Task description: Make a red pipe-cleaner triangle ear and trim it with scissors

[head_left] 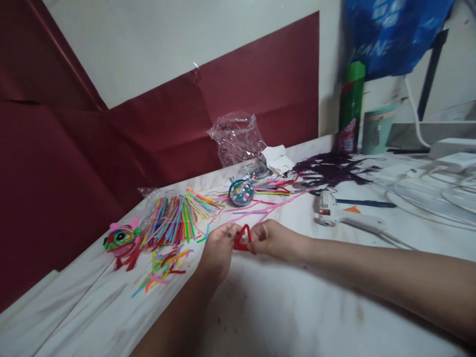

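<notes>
A red pipe cleaner, bent into a small triangle, is held up above the table between both hands. My left hand pinches its left side, fingers closed. My right hand grips the right corner between thumb and fingers. Left of my hands lies a fanned bundle of coloured pipe cleaners in clear plastic. Short cut pieces of pipe cleaner are heaped in front of it. Farther left stands a pipe-cleaner figure with a big eye and red legs. A round, clear, decorated ball sits beyond my hands.
On the right lie a white glue gun, a dark blue pen and coiled cables. Purple strands, a crumpled plastic bag, a green spray can and a pale green cup line the back near the wall.
</notes>
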Available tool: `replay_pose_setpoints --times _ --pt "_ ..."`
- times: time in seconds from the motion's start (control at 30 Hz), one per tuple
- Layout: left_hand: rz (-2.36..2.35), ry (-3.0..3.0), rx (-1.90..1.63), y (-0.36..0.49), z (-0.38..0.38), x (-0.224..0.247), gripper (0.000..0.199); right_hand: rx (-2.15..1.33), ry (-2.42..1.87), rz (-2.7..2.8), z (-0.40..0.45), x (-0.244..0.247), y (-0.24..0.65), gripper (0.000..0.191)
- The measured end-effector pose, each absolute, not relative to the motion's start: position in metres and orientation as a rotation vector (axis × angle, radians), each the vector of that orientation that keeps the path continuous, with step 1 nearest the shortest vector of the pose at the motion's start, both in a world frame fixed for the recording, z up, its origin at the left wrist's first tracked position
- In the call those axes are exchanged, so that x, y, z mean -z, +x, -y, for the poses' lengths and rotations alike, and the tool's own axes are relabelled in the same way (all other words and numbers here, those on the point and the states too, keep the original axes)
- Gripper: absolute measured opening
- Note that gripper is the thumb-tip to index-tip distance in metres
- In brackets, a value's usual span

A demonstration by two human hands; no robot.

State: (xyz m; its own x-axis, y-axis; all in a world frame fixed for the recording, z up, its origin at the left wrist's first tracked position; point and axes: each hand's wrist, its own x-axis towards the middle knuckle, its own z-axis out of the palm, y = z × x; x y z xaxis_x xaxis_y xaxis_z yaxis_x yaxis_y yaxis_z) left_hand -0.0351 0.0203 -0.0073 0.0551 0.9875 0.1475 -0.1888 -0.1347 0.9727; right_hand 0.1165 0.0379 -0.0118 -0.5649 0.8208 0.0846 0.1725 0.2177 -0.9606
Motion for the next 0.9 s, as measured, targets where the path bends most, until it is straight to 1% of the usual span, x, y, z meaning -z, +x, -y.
replay_pose_setpoints --times 0.07,0.27,0.47,0.63,0.9 --pt "-0.971 1.179 -1.395 -0.0348 -0.0212 0.0076 0.019 -1.42 -0.932 1.772 -0.0408 0.0076 0.1183 0.015" --pt "-1.017 1.268 -1.291 -0.0345 -0.0212 0.0158 0.018 -1.455 -0.843 1.604 -0.0413 0.0049 0.1188 0.023" --pt "-1.101 1.258 -1.391 -0.0358 -0.0201 0.0139 0.018 -1.511 -0.785 1.571 -0.0374 0.0057 0.1161 0.022" --pt "-1.185 1.347 -1.413 -0.0393 -0.0182 0.0094 0.018 -1.575 -0.798 1.51 -0.0368 0.0037 0.1158 0.017" --pt "-1.264 1.386 -1.405 -0.04 -0.0203 0.0122 0.025 -1.47 -0.778 1.609 -0.0389 0.0092 0.1174 0.016"
